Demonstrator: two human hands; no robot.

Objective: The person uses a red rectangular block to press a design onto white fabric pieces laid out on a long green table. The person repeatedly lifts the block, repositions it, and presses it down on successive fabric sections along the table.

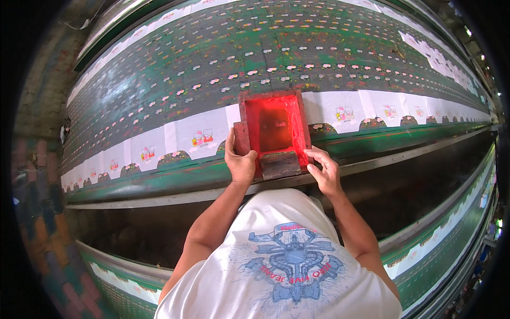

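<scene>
A red-inked screen-printing frame (305, 123) sits at the near edge of the long green counter (207, 171), between white printed sheets (348, 98). Partly closed, the left hand (241, 164) grips its near left side; the right hand (325, 169), loosely curled, holds its near right corner. A dark block (280, 166) lies across its near end.

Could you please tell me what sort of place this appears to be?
Probably a screen-printing workshop: white pieces with printed pictures line a long green table, a red-smeared frame sits near its edge, and a similar table runs nearby.
</scene>
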